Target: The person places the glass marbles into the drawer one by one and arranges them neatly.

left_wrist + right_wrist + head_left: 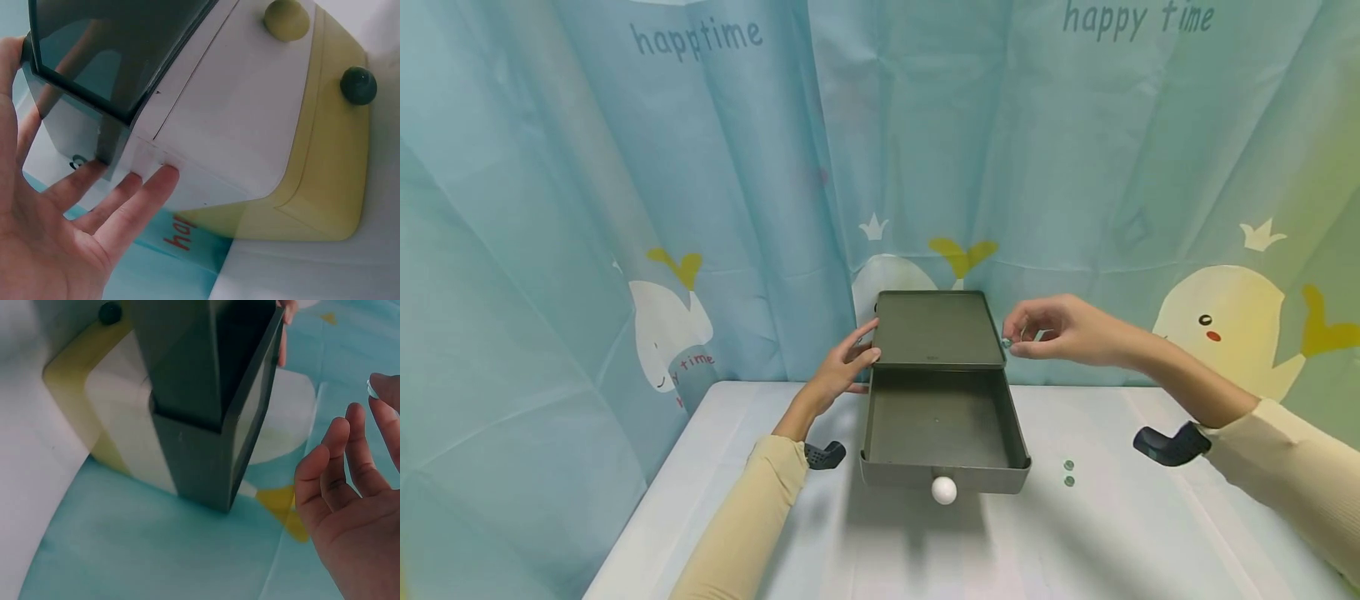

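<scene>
A small drawer chest [940, 329] has its dark green top drawer [937, 425] pulled out toward me, with a white knob [943, 490] on the front. My left hand [838, 367] steadies the chest's left side, thumb near the top edge and fingers fairly straight against the wall. In the left wrist view those fingertips [164, 178] touch the white and dark green sections. To the right of the chest's top, my right hand [1052, 331] pinches a small green glass bead [1007, 342] between thumb and index finger; its other fingers are loosely bent.
Two similar green glass beads [1069, 472] lie on the white table [1120, 533] right of the open drawer. Below the top drawer are a white drawer [231, 106] and a yellow drawer [331, 156] with round knobs. A blue curtain [760, 192] hangs behind.
</scene>
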The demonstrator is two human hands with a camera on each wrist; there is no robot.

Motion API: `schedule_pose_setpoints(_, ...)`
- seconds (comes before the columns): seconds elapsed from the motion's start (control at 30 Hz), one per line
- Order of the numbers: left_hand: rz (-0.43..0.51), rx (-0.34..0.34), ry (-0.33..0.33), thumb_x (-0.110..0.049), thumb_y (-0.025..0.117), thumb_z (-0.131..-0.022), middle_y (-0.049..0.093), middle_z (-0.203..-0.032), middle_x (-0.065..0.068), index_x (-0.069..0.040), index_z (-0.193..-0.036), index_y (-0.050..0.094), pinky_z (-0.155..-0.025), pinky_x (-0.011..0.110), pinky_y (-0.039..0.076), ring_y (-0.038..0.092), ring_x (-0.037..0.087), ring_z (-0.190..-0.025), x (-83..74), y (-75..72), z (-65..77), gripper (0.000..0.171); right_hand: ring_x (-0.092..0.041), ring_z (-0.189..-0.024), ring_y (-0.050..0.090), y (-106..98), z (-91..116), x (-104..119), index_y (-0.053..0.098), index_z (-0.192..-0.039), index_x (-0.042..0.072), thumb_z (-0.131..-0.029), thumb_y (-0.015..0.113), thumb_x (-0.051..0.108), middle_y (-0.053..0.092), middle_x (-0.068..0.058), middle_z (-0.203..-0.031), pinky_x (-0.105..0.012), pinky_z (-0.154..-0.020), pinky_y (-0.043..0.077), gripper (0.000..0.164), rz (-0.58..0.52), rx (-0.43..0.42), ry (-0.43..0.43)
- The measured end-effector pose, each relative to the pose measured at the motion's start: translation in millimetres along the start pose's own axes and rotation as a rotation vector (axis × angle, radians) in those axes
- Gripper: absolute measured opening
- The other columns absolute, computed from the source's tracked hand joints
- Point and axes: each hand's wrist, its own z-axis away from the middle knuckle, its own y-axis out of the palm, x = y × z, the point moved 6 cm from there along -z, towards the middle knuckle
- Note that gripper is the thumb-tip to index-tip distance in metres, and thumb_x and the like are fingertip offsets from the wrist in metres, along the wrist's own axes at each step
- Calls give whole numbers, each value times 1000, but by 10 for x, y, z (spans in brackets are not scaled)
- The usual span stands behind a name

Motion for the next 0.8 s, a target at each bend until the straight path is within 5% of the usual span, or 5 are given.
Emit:
schedule_pose_setpoints(0.43,7,-10,-8,-35,58,-105,34,-163,15,-39,-160,35,-96,60,53,42,35,-144,15,4,-8,60,-25,-83,65,272,-408,273,69,-104,15,-95,75,14,68,-4,-96,-31,-67,55,11,-24,107,-91)
schedule_pose_setpoints(0.8,4,-8,-22,-33,56,-106,30,-165,17,-36,-162,32,-97,63,51,39,39,-146,35,-1,-23,61,-26,-85,66,587,-702,357,69,-105,13,-96,72,13,68,-4,-97,-34,-72,56,9,-57,184,-150)
